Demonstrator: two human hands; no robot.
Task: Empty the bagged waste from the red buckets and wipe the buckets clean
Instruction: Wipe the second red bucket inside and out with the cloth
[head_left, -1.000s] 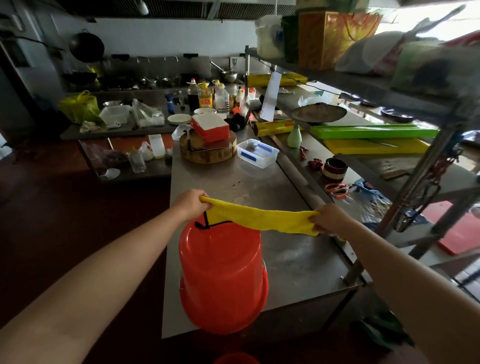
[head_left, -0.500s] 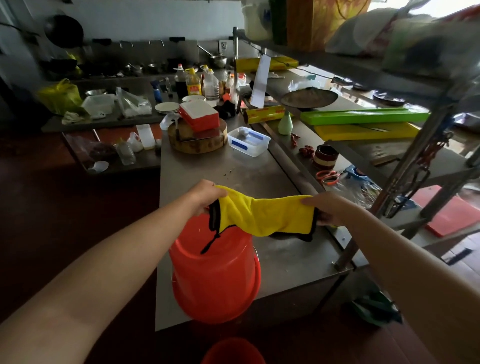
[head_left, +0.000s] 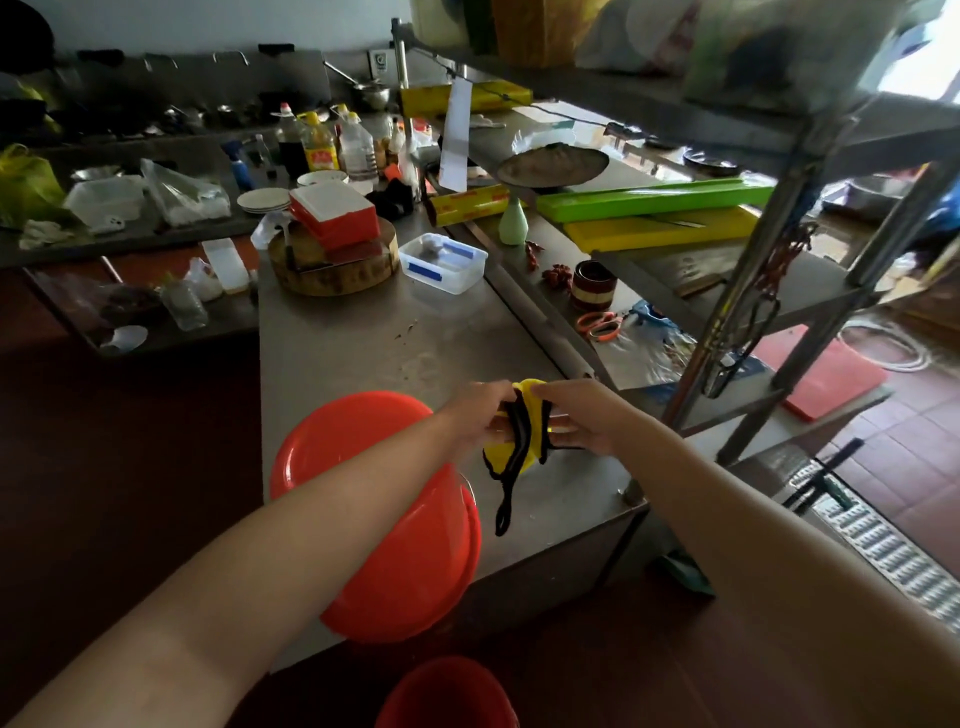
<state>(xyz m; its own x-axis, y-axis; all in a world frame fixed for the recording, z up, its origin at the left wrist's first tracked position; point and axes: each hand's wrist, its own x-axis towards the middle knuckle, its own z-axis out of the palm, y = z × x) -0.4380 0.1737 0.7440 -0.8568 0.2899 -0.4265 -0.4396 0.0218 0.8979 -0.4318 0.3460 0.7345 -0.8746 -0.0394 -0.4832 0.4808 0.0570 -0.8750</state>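
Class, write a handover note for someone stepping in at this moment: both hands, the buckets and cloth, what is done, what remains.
Left hand and right hand: both grip the folded yellow cloth over the table.
The red bucket stands upside down at the table's near edge, with no bag on it. A second bucket is below, contents unseen.
Done: the red bucket looks emptied.
Left: wipe it, then check the second bucket.

Upturned bucket on the table's near left corner, cloth just right of it between left hand and right hand, second bucket on the floor in front, chopping block at the far end, tub to its right, shelf rack along the right side.
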